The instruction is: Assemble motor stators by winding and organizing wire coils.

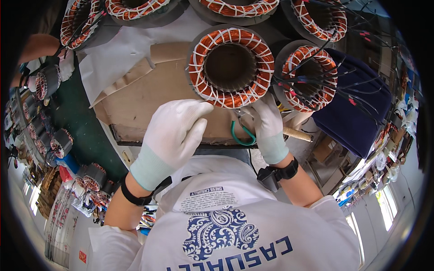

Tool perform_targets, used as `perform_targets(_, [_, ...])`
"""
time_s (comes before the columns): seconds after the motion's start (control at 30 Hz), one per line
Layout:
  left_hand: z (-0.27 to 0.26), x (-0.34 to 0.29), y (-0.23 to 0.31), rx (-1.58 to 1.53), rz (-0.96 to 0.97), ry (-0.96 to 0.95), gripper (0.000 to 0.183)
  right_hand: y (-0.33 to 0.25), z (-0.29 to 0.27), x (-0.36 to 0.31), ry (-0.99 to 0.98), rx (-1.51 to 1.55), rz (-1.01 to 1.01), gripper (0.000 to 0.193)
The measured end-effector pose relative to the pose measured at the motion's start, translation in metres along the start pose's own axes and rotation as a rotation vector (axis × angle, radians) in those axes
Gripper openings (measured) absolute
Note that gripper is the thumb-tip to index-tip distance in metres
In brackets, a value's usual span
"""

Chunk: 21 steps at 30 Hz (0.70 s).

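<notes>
A motor stator (pixel 231 66) with copper windings tied in white lacing cord stands on a brown board (pixel 149 95) in front of me. My left hand (pixel 177 131), in a white glove, is closed in a loose fist just below the stator's lower left rim; whether it holds anything is hidden. My right hand (pixel 268 124), also gloved, touches the stator's lower right edge. Scissors with green handles (pixel 242 131) are at its fingers, though whether it grips them I cannot tell.
A second stator (pixel 309 77) with black lead wires sits on a dark blue cloth (pixel 357 113) at the right. More stators (pixel 81 20) line the back and the left floor. White paper (pixel 122 58) lies behind the board. Another person's arm (pixel 38 45) shows at upper left.
</notes>
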State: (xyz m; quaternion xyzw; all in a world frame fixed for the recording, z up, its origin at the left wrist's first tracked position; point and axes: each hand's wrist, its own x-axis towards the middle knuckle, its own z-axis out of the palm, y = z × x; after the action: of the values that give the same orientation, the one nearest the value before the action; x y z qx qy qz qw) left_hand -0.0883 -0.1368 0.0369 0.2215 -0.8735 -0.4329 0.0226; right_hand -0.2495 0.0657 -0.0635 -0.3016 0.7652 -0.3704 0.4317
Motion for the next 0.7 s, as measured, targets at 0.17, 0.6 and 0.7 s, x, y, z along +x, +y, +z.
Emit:
perform_targets(0.17, [0.002, 0.012, 0.011, 0.026, -0.009, -0.008, 0.016, -0.012, 0.005, 0.002, 0.128, 0.044, -0.081, 0.024])
perform_targets(0.6, [0.048, 0.058, 0.038, 0.409, 0.184, 0.274, 0.027, -0.020, -0.008, 0.007, 0.128, -0.113, -0.205, 0.020])
perform_targets(0.7, [0.065, 0.076, 0.044, 0.510, -0.045, 0.063, 0.039, -0.038, 0.001, 0.009, 0.235, 0.013, -0.127, 0.009])
